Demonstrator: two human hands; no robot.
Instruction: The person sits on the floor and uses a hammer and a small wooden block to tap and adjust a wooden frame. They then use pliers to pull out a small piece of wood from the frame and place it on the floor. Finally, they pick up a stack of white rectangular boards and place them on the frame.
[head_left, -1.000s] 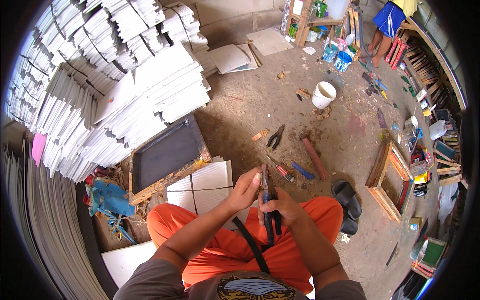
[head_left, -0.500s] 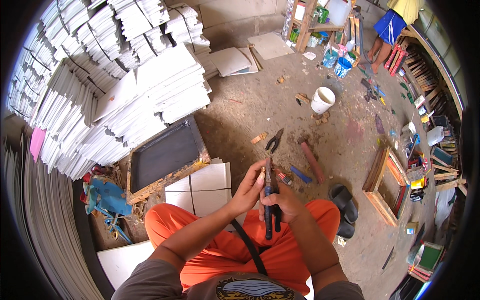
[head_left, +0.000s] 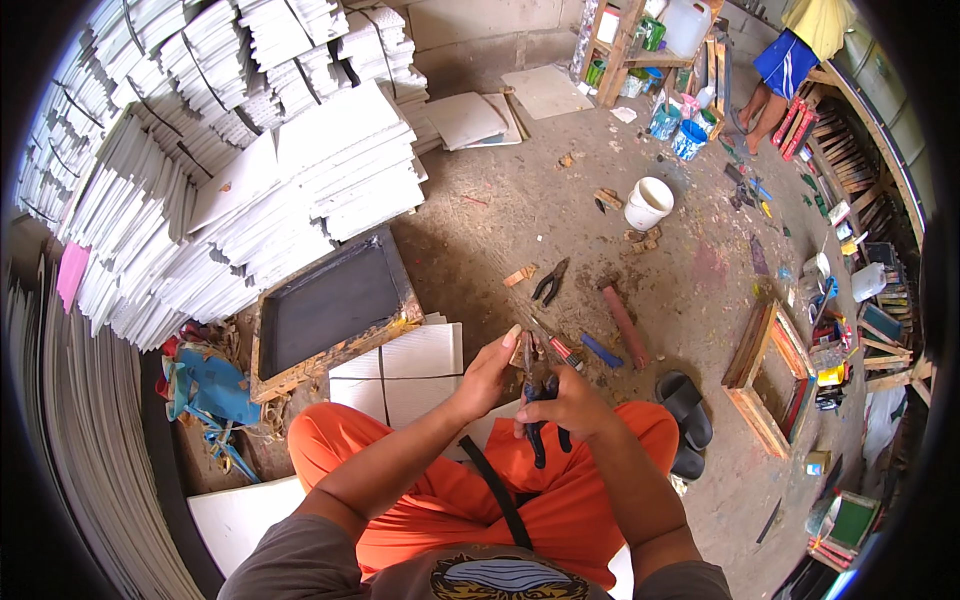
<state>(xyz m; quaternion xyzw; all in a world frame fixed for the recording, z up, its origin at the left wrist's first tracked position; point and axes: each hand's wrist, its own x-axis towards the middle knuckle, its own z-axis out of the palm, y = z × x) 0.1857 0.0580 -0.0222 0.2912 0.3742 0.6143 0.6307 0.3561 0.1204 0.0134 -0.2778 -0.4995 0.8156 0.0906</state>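
Observation:
Over my lap, my right hand [head_left: 572,405] is closed around dark-handled pliers [head_left: 537,440], whose jaws point away from me. My left hand [head_left: 486,378] pinches a small tan piece [head_left: 517,356], perhaps wood, right beside the jaws. Whether the jaws bite on it I cannot tell. Just beyond my right hand, a tool with a red-and-silver handle [head_left: 566,352] lies on the floor. Near it are a blue strip [head_left: 601,350], a long reddish bar [head_left: 625,326] and a second pair of pliers [head_left: 550,282] with its handles spread.
Strapped stacks of white sheets [head_left: 340,150] rise at the left, beside a dark-faced wooden frame [head_left: 330,300]. A white bucket [head_left: 649,203] stands ahead. At the right are black sandals [head_left: 684,405] and an open wooden frame [head_left: 745,395]. Another person [head_left: 785,60] stands at the far right.
The pliers' handles have spread wider apart in my right hand. The jaws have tipped slightly left, and my left hand has shifted a little with the small piece.

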